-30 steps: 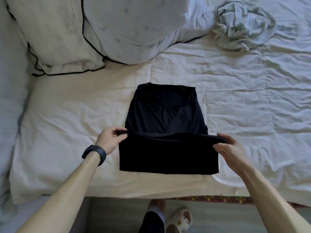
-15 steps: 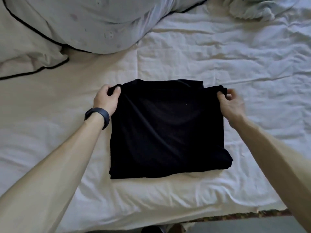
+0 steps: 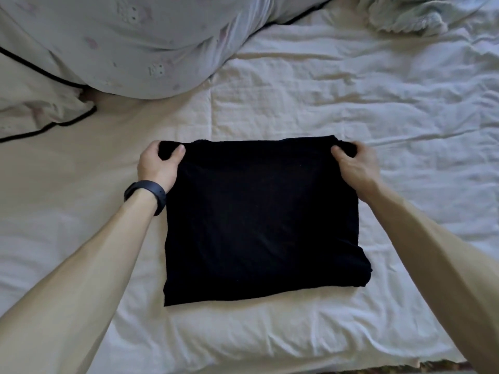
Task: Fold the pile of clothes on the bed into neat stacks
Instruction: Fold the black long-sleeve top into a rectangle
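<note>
Black garment (image 3: 262,217) folded flat on bed (image 3: 297,98); left hand (image 3: 159,166) and right hand (image 3: 353,163) each pinch far corner.

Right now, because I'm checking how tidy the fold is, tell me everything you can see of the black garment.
The black garment is plain, soft-looking fabric, folded into a rough rectangle lying flat on the wrinkled white sheet near the bed's front edge. Its near right corner bulges a little. The left hand pinches the far left corner and the right hand the far right one, bunching both slightly.
</note>
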Motion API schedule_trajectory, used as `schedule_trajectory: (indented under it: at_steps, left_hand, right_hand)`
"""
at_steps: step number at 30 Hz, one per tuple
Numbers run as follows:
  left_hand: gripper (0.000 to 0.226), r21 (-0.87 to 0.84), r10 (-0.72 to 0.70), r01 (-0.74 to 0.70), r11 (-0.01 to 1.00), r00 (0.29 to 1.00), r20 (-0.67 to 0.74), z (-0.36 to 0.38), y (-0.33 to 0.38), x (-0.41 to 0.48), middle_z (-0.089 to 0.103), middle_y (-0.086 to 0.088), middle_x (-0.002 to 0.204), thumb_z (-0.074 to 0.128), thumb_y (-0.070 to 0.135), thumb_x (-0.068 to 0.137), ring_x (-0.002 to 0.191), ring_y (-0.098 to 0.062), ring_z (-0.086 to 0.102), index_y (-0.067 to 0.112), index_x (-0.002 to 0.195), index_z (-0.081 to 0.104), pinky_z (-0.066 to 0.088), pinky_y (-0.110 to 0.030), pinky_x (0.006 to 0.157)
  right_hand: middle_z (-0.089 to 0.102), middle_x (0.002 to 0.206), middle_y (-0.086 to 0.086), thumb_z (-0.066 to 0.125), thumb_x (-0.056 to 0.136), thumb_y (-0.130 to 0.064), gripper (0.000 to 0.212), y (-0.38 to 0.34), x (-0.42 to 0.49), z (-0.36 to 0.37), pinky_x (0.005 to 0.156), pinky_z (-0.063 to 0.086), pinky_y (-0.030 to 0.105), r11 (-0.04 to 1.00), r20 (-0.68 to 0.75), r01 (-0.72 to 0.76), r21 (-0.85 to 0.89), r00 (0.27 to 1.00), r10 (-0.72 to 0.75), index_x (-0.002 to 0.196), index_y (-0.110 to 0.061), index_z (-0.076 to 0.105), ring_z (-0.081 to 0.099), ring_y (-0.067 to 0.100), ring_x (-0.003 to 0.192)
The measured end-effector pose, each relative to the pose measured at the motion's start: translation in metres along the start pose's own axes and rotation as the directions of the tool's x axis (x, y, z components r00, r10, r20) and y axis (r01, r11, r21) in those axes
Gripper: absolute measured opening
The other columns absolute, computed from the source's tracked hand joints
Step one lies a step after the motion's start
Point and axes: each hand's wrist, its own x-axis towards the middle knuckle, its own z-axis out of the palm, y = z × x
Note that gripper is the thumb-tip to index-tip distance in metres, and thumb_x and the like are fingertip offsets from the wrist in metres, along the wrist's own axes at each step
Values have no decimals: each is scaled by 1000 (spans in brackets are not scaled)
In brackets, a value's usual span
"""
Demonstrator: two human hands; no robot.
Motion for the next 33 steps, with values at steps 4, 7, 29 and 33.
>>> schedule_trajectory:
  at_steps: [4, 7, 29, 33]
  left_hand:
    - [20, 63, -45, 43, 997, 999, 30, 5, -3, 4, 64, 12, 86, 68, 40, 91, 85, -18, 64, 21, 94, 62, 48, -29, 74]
    - [22, 85, -55, 52, 995, 998, 30, 12, 2, 0, 64, 15, 87, 69, 46, 88, 83, -14, 63, 27, 93, 59, 46, -26, 68]
    - [21, 140, 20, -44, 989, 986, 165, -23, 5, 8, 66, 18, 87, 83, 32, 79, 75, 0, 61, 34, 90, 65, 41, -7, 64]
    - [21, 124, -124, 101, 987, 972, 200, -23, -9, 9, 67, 4, 95, 82, 26, 81, 92, -17, 63, 24, 94, 66, 50, -30, 85]
  right_hand:
    - [62, 97, -3, 60, 101, -37, 22, 3, 8, 3, 75, 38, 24, 990, 13, 57, -129, 998, -56, 112, -18, 63, 58, 18, 95]
    - [61, 92, -8, 58, 101, -41, 22, 4, 1, 7, 71, 32, 16, 985, -57, 113, -129, 991, -121, 108, -20, 65, 52, 11, 88]
    - [62, 83, -6, 69, 82, -18, 21, -22, 22, -27, 57, 44, 28, 861, 302, 279, -425, 940, -156, 89, -34, 57, 62, 18, 71]
    - [72, 91, 4, 76, 83, -18, 18, -17, 26, -28, 59, 53, 29, 995, 173, -23, -92, 984, 39, 84, -33, 66, 67, 13, 66]
